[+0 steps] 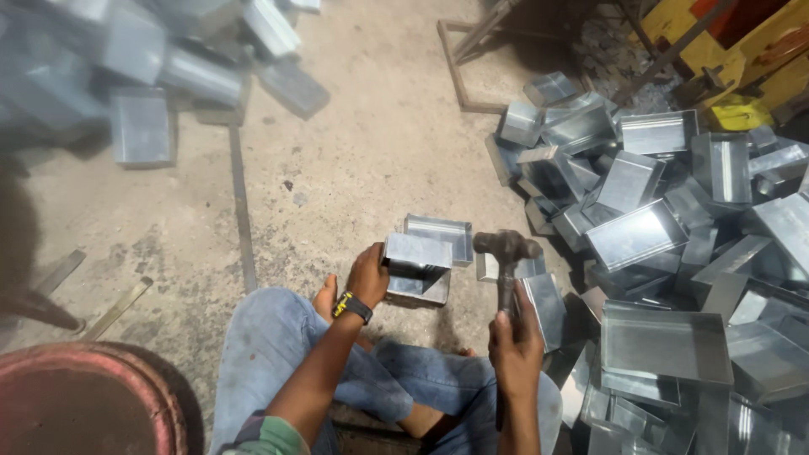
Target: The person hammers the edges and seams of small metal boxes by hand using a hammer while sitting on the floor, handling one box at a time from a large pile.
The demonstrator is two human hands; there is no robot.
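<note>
Plainly, the left hand (367, 274) is closed on a small sheet-metal box (417, 270), fingers wrapped over its left wall, holding it tipped on its side on the concrete floor (354, 152) just beyond the person's knees. The right hand (516, 341) is clenched around the wooden handle of a hammer (506, 253), whose dark round head hangs just right of the box, close to it but apart.

I would judge the box light, stiff along its folded edges yet easy to dent in the flat panels. Its cut rims look sharp and the bright surface slick, so a hold across a folded wall or corner, as the left hand has it, seems safest. The hammer is head-heavy; the hand holds it low on the handle.

Counting: one hammer, one box in hand, and one more box (440, 236) touching it on the far side. Another box (543, 305) lies just right of the hammer handle. To the right a heap of boxes (666, 227) sprawls, a few dozen at least, too tangled to count exactly. Far left a second, blurred heap (143, 76) shows perhaps eight or ten. Near left sits one rusty round drum rim (93, 396), and two flat metal strips (118, 307) lie on the floor beside it.
</note>
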